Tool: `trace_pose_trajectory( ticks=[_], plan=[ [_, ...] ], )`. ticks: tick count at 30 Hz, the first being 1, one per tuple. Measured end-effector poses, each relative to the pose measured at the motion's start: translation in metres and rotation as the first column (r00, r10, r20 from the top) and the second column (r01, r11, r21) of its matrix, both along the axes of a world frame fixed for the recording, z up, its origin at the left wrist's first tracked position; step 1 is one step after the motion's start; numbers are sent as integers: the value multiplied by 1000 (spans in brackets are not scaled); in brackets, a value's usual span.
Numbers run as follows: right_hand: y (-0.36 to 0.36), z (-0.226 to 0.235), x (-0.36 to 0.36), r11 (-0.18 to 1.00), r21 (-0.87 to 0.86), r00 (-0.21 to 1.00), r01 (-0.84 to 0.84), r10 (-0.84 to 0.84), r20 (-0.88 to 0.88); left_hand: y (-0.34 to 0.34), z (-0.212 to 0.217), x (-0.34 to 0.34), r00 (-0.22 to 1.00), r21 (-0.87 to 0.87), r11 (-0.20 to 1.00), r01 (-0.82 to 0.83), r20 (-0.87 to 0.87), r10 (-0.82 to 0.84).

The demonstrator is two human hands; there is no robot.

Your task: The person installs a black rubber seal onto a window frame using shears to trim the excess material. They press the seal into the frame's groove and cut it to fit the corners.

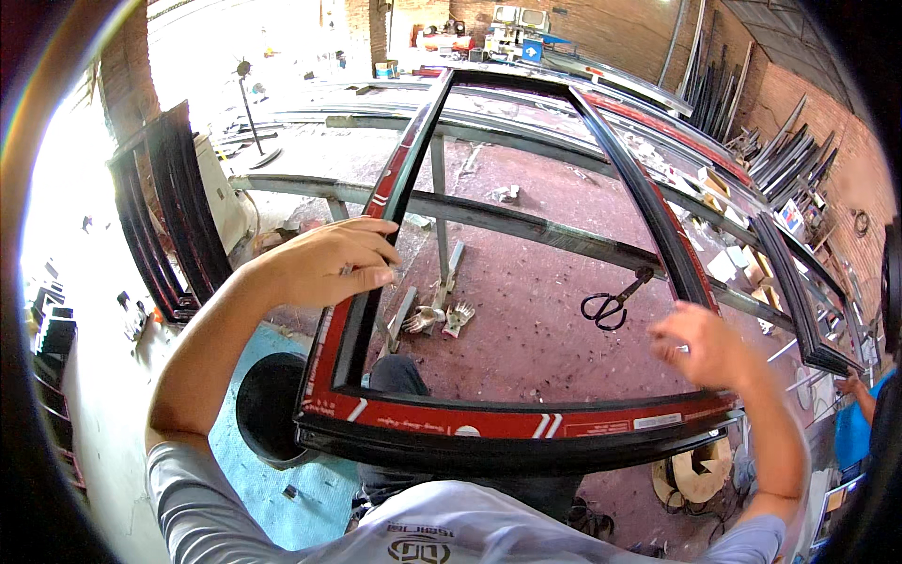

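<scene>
A long black window frame (512, 449) with red protective film lies in front of me, its near corners toward my body. My left hand (343, 258) is at the left rail, fingers stretched and thumb apart; whether it touches the rail I cannot tell. Over the right rail, near the near right corner, is my right hand (700, 345), its fingers bent and smeared by motion. Black-handled scissors (609, 308) show inside the frame's opening, their blades at a steel beam (536, 228) that runs beneath the frame.
Work gloves (440, 320) lie on the reddish floor. A black bucket (272, 409) stands at my left on a blue mat (249, 493). More black frames (169, 211) lean at the left, others (799, 291) at the right. Another person's hand (853, 387) shows at the far right.
</scene>
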State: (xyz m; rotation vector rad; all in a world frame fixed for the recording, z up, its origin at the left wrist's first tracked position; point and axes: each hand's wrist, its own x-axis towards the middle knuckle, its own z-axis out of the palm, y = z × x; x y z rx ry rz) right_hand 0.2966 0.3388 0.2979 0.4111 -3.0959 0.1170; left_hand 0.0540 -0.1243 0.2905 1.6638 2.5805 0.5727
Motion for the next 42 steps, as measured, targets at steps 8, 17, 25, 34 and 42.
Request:
trace_pose_trajectory(
  ticks=[8, 17, 25, 34, 42],
  plan=[
    [-99, -19, 60, 963, -264, 976, -47, -11, -215, 5, -41, -38, 985, 351, 928, 123, 74, -158],
    [-176, -125, 91, 171, -984, 779, 38, 612, 136, -80, -198, 8, 894, 769, 482, -420, 257, 368],
    [-210, -402, -30, 930, -366, 904, 45, 119, 411, -68, -387, 115, 876, 406, 789, -461, 349, 333],
    [-171, -634, -99, 887, -344, 806, -309, 436, 400, -56, -404, 144, 768, 163, 772, -614, 350, 536],
    [-115, -544, -126, 966, -256, 948, 28, 55, 313, -63, -401, 154, 810, 353, 739, -574, 376, 450]
  ],
)
